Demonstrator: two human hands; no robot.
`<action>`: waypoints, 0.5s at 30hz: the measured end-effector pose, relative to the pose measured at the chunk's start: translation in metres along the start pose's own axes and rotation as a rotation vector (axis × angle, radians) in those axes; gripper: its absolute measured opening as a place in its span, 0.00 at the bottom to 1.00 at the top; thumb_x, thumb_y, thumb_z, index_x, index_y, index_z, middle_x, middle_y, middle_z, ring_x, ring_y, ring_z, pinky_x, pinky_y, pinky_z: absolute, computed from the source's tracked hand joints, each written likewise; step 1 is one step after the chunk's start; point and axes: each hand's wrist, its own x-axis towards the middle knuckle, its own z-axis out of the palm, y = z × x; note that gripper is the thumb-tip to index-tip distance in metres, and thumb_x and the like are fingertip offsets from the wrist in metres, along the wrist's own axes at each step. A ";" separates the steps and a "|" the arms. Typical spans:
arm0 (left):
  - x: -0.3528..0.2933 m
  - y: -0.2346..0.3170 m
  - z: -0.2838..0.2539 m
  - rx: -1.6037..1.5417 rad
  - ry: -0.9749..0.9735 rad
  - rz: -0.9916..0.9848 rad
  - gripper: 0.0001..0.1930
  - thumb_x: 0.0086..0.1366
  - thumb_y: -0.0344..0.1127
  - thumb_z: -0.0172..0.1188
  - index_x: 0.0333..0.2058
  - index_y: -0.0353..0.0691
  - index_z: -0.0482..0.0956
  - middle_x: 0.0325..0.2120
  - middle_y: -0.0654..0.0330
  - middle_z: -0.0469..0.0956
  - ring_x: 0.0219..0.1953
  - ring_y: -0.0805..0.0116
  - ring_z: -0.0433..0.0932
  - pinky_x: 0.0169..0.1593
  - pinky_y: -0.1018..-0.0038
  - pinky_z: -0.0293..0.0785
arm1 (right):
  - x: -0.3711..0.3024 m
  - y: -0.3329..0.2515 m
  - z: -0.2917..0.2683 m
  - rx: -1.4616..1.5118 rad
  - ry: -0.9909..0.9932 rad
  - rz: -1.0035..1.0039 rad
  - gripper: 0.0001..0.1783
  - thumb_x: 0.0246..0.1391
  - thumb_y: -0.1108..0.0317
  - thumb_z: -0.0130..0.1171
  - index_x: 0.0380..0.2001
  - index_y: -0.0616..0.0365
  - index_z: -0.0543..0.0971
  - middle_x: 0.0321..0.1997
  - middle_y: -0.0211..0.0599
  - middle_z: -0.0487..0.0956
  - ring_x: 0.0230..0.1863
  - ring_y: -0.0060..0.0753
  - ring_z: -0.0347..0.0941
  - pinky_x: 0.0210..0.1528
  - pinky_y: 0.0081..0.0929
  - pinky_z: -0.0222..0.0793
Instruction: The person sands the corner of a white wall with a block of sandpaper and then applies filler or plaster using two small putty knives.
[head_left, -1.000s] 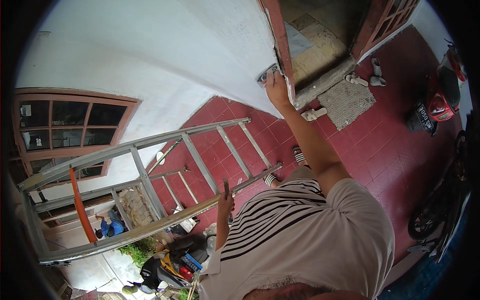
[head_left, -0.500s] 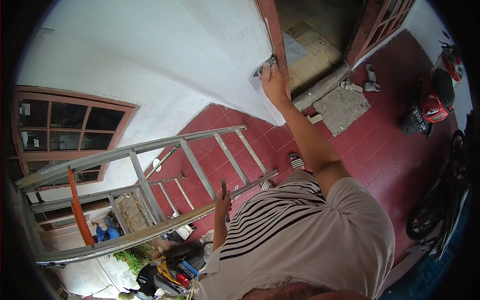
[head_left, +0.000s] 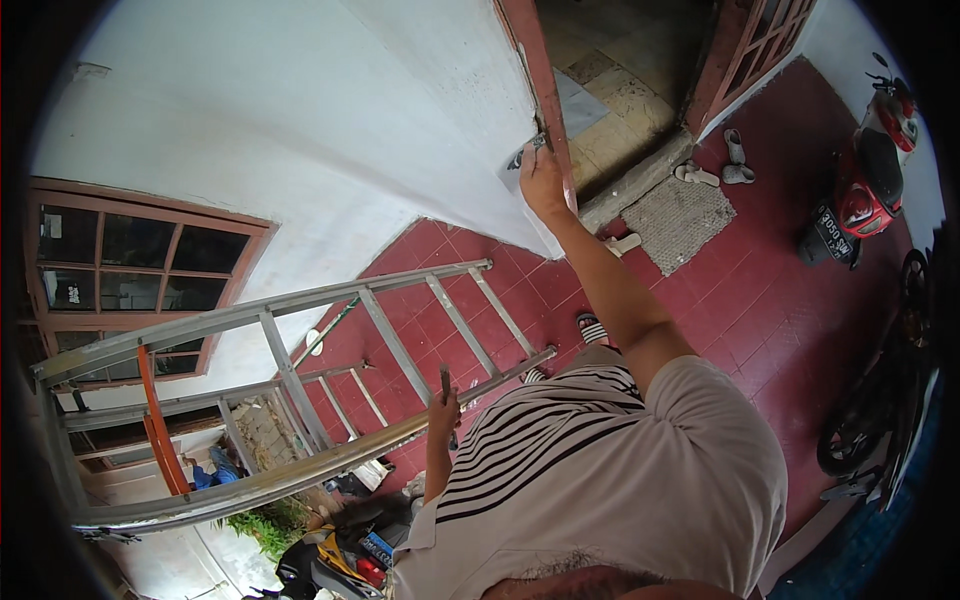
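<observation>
White wall (head_left: 300, 120) takes up most of the upper left, and the red tile floor (head_left: 745, 310) runs below it and off to the right. A metal ladder (head_left: 396, 346) slants across the left side, with a red motorbike (head_left: 868, 195) way over on the far right. The brownish-red door frame (head_left: 546, 100) borders the wall, and a woven mat (head_left: 682, 225) sits outside the doorway, grey slippers (head_left: 739, 173) near it.

Right hand (head_left: 541, 182) is up at the wall's edge just beside that frame, fingers bent over a flat dark tool (head_left: 526, 153) that's up against the wall. Left hand (head_left: 442, 414) is by the ladder rail, curled around a thin tool (head_left: 445, 380) poking out the top. Can't tell if that hand's touching the rail, tbh.
</observation>
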 end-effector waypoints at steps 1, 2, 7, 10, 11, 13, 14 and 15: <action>-0.001 0.000 -0.001 0.000 0.005 0.006 0.19 0.72 0.47 0.53 0.48 0.37 0.76 0.14 0.70 0.63 0.14 0.80 0.64 0.16 0.78 0.60 | -0.001 0.002 0.001 -0.001 0.010 0.094 0.21 0.67 0.59 0.45 0.30 0.69 0.72 0.30 0.65 0.76 0.36 0.69 0.73 0.40 0.53 0.68; -0.001 0.000 -0.001 0.001 0.004 0.006 0.19 0.72 0.47 0.53 0.48 0.37 0.76 0.14 0.70 0.63 0.14 0.80 0.64 0.16 0.78 0.60 | -0.001 0.005 0.001 -0.002 0.021 0.187 0.20 0.67 0.60 0.46 0.30 0.68 0.72 0.29 0.65 0.76 0.36 0.70 0.73 0.40 0.53 0.68; 0.000 -0.005 -0.006 0.027 -0.012 0.033 0.16 0.71 0.47 0.53 0.37 0.38 0.73 0.13 0.70 0.62 0.12 0.79 0.62 0.14 0.77 0.59 | 0.020 -0.038 -0.007 0.112 -0.062 0.119 0.20 0.66 0.60 0.45 0.30 0.69 0.72 0.30 0.66 0.76 0.37 0.70 0.73 0.41 0.54 0.68; -0.004 -0.002 0.000 0.067 0.003 0.010 0.16 0.71 0.47 0.54 0.32 0.40 0.70 0.12 0.70 0.63 0.12 0.79 0.62 0.14 0.76 0.59 | 0.010 -0.021 -0.004 0.067 -0.015 0.086 0.20 0.66 0.59 0.45 0.30 0.69 0.72 0.30 0.67 0.76 0.37 0.70 0.73 0.42 0.53 0.68; -0.003 0.000 0.002 0.070 -0.001 0.014 0.16 0.71 0.47 0.54 0.32 0.40 0.70 0.12 0.70 0.63 0.12 0.79 0.62 0.14 0.76 0.59 | 0.002 -0.003 0.000 0.023 -0.007 0.134 0.21 0.66 0.59 0.45 0.30 0.69 0.72 0.30 0.66 0.76 0.37 0.70 0.73 0.42 0.53 0.68; 0.001 0.001 0.002 0.059 -0.011 0.044 0.16 0.71 0.48 0.54 0.32 0.40 0.71 0.13 0.69 0.63 0.12 0.78 0.63 0.15 0.77 0.59 | -0.009 0.023 0.005 0.014 0.015 0.148 0.20 0.66 0.59 0.45 0.30 0.69 0.72 0.30 0.67 0.76 0.37 0.70 0.73 0.41 0.53 0.68; 0.003 0.002 0.002 0.061 -0.012 0.046 0.16 0.71 0.48 0.54 0.32 0.40 0.71 0.13 0.69 0.63 0.12 0.78 0.63 0.15 0.77 0.59 | -0.010 0.030 0.006 0.006 0.033 0.163 0.20 0.66 0.59 0.46 0.31 0.69 0.72 0.30 0.67 0.75 0.37 0.71 0.73 0.41 0.53 0.68; 0.006 0.003 0.000 0.081 -0.024 0.044 0.16 0.71 0.48 0.54 0.33 0.40 0.72 0.13 0.69 0.63 0.12 0.78 0.63 0.15 0.77 0.60 | -0.006 0.036 0.009 0.006 0.037 0.163 0.20 0.66 0.59 0.46 0.31 0.69 0.72 0.30 0.67 0.75 0.37 0.71 0.73 0.41 0.53 0.68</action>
